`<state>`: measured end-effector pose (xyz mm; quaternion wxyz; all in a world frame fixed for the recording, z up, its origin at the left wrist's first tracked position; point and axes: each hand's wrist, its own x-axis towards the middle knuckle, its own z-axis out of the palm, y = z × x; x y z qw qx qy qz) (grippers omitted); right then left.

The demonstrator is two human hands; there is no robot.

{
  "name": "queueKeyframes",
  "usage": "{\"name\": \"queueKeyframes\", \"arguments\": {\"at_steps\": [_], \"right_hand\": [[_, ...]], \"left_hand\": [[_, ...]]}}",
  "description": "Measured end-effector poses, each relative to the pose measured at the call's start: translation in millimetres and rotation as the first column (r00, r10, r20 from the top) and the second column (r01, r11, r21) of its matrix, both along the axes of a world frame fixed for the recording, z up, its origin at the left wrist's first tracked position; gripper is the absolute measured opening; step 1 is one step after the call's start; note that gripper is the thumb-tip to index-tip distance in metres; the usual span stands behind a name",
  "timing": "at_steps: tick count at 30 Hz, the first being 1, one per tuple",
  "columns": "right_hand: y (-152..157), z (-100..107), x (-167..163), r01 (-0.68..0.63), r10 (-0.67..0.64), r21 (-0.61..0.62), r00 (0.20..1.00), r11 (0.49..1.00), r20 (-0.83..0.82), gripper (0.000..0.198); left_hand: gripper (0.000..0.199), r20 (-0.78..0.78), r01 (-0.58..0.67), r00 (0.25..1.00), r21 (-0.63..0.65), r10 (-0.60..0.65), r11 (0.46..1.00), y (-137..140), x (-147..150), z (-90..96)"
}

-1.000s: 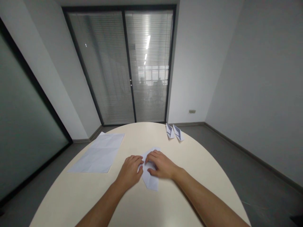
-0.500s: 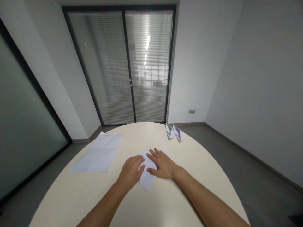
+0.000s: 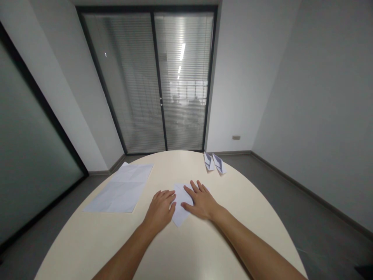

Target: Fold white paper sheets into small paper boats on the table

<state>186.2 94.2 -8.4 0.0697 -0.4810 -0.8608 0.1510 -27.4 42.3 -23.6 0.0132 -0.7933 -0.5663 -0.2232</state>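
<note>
A white sheet of folded paper lies on the table in front of me, its lower corner pointing toward me. My right hand rests flat on the right part of the paper, fingers spread and thumb reaching inward. At the paper's left edge is my left hand, its fingers stretched out and its thumb apart from them. Both hands hide parts of the paper's sides.
Larger creased white sheets lie at the left of the round cream table. Two folded paper boats stand near the far right edge. Beyond the table is a glass door with blinds.
The paper's near corner has shifted away from me and slightly left. My right hand's fingers have spread wider, and my left hand has moved slightly left.
</note>
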Motion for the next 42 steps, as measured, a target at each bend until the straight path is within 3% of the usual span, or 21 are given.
{"name": "queueKeyframes", "arguments": {"at_steps": [18,28,42], "right_hand": [[14,-16,7,0.304,-0.306,0.074,0.952,0.950,0.022,0.087],[1,-9,1,0.174,-0.169,0.185,0.985,0.967,-0.042,0.076],[-8,0,-3,-0.098,0.115,0.154,0.987,0.983,-0.110,0.072]], "left_hand": [[0.028,0.000,0.083,0.997,0.038,-0.083,0.996,-9,0,5.9],[0.034,0.047,0.103,0.993,0.042,-0.105,0.994,-7,4,5.4],[0.035,0.054,0.002,0.999,0.027,-0.004,1.000,3,3,1.7]]}}
